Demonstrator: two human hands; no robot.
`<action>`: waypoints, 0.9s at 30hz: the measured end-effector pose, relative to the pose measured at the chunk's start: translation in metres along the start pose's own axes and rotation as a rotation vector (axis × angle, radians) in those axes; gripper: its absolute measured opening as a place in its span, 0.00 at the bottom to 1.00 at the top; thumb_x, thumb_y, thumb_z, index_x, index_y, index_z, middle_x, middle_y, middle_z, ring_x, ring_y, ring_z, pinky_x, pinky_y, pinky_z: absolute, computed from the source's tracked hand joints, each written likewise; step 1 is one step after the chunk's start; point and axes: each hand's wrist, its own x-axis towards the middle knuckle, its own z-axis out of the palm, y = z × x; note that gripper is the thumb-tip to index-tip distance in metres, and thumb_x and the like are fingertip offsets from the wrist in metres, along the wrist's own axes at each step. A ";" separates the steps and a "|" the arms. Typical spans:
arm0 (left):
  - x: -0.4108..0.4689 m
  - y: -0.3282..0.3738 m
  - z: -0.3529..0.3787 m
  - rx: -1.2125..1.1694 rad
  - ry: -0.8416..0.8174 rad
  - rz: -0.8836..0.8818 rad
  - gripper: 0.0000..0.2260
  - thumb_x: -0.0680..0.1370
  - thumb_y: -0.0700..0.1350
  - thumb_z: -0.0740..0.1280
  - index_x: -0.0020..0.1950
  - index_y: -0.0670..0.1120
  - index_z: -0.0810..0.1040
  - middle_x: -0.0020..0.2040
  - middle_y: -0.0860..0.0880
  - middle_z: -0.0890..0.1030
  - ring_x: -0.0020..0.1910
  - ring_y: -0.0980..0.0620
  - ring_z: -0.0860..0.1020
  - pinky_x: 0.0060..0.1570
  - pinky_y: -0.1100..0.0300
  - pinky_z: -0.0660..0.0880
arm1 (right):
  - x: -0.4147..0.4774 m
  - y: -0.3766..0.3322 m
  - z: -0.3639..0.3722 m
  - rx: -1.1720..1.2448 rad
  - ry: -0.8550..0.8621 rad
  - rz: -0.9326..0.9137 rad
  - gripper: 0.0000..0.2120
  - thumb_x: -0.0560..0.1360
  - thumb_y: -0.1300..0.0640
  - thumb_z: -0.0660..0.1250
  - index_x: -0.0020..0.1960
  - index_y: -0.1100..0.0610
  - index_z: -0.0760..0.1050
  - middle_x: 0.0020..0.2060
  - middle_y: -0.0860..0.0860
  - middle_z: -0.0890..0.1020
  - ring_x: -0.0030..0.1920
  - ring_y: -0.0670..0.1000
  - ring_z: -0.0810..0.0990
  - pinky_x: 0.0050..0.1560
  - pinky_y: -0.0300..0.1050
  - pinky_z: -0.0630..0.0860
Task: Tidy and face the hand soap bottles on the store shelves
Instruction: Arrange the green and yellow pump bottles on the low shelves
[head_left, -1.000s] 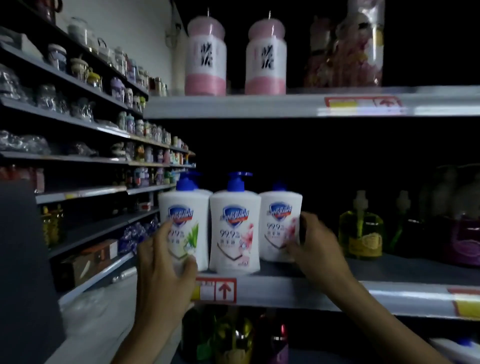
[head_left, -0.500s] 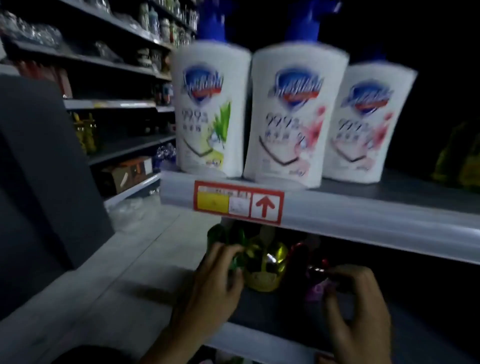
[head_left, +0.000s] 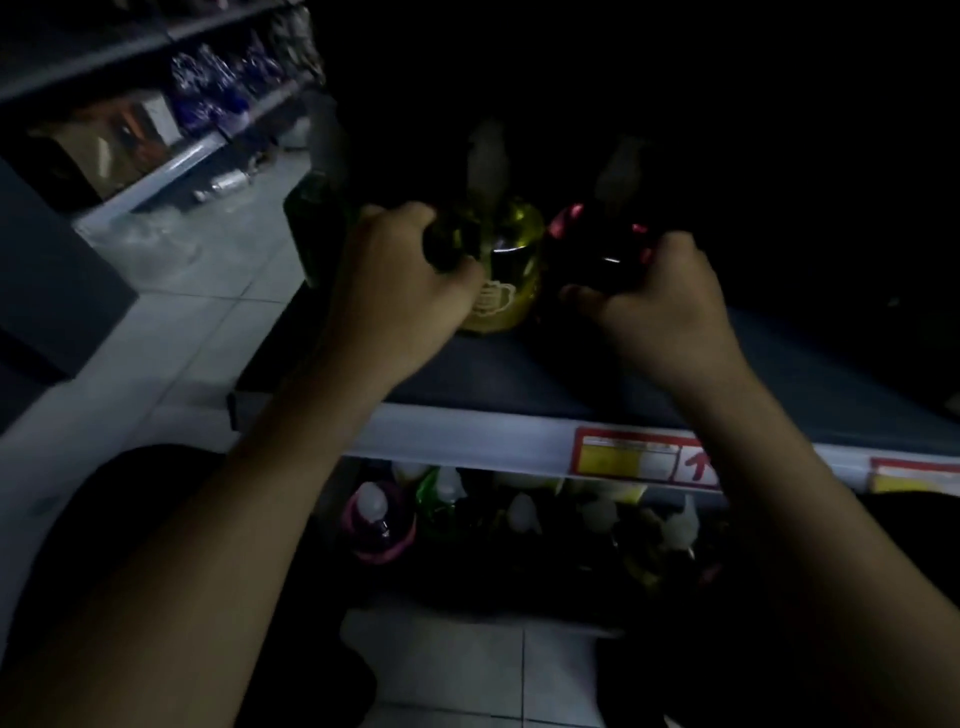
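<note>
Head: left grip (head_left: 395, 291), right grip (head_left: 660, 306) (round bottles (head_left: 582, 244))

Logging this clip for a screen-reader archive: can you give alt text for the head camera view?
In dim light, two hands grip pump bottles on a store shelf: the left hand holds a yellow bottle, the right hand a dark pink-trimmed bottle. A green bottle stands left of them.

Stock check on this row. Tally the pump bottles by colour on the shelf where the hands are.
green bottle: 1
yellow bottle: 1
dark pink bottle: 1
Total: 3
The bottles on the shelf below are too blurred and dark to count.
</note>
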 end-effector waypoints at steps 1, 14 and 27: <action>-0.001 0.003 0.005 -0.006 -0.030 0.022 0.11 0.69 0.52 0.65 0.44 0.46 0.75 0.40 0.41 0.78 0.40 0.42 0.78 0.43 0.54 0.76 | 0.000 0.006 -0.005 -0.001 0.014 0.018 0.20 0.65 0.50 0.76 0.54 0.57 0.79 0.47 0.51 0.82 0.46 0.48 0.81 0.34 0.24 0.71; 0.040 -0.036 -0.062 -0.408 0.216 -0.247 0.25 0.61 0.54 0.68 0.56 0.48 0.78 0.56 0.47 0.79 0.55 0.49 0.78 0.56 0.51 0.76 | -0.041 -0.039 -0.002 0.053 0.358 -0.263 0.22 0.72 0.54 0.64 0.63 0.60 0.67 0.58 0.57 0.75 0.58 0.58 0.75 0.60 0.56 0.72; 0.015 -0.063 -0.092 -0.385 -0.368 -0.076 0.21 0.65 0.49 0.73 0.58 0.55 0.77 0.57 0.52 0.82 0.60 0.55 0.78 0.63 0.55 0.72 | -0.043 -0.048 0.063 0.019 -0.269 -0.314 0.27 0.75 0.55 0.69 0.70 0.50 0.64 0.62 0.47 0.77 0.58 0.44 0.78 0.52 0.27 0.71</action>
